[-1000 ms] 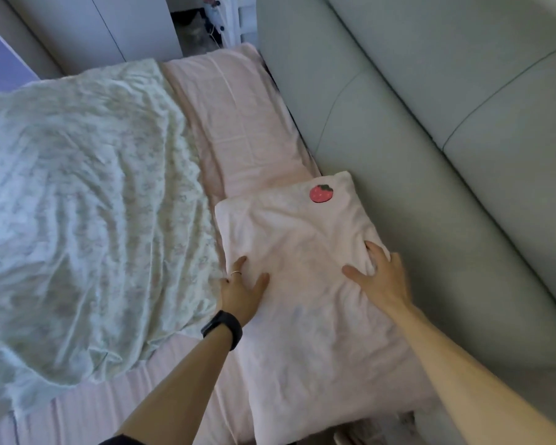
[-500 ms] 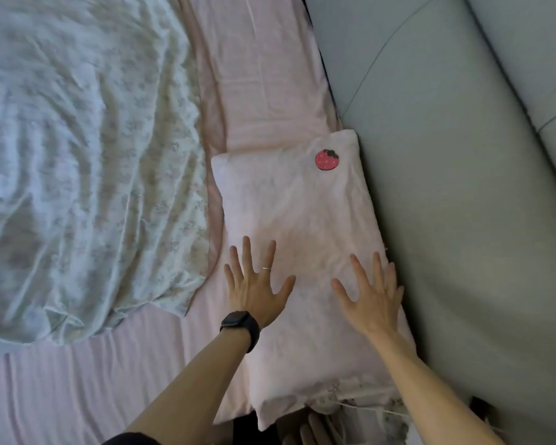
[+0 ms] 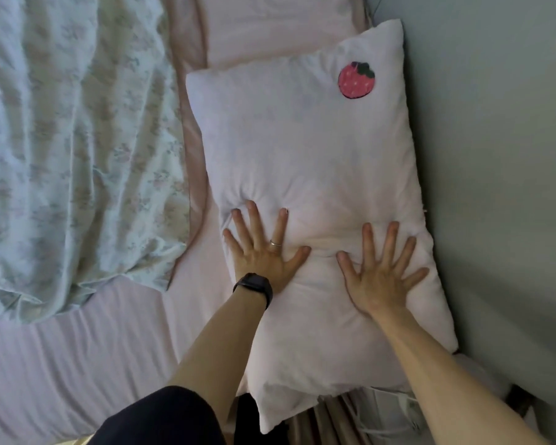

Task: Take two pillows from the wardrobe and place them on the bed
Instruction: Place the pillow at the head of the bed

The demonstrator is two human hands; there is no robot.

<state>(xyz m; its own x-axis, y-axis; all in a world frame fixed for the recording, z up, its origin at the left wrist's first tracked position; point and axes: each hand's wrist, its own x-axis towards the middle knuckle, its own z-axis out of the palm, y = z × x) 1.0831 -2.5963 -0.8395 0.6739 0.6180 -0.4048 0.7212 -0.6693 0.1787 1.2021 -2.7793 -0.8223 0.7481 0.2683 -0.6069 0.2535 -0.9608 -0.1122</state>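
A pale pink pillow (image 3: 305, 149) with a red strawberry patch (image 3: 356, 80) lies on the bed's pink sheet (image 3: 77, 348), along the grey padded headboard. My left hand (image 3: 260, 248), with a ring and a black wristband, presses flat on the pillow's near left part, fingers spread. Beside it my right hand (image 3: 381, 271) lies flat on the pillow too, fingers apart. Neither hand grips anything. A second pink pillow (image 3: 270, 24) lies further along the bed, its far part out of view.
A crumpled pale floral duvet (image 3: 71, 139) covers the bed's left side. The grey padded headboard (image 3: 501, 187) runs down the right. At the bottom right, past the bed's corner, some white cords and cloth (image 3: 389, 415) show.
The view has dipped and closed in on the pillow. Both hands have slid a little up the pillow and press flat into it, fingers spread wider.
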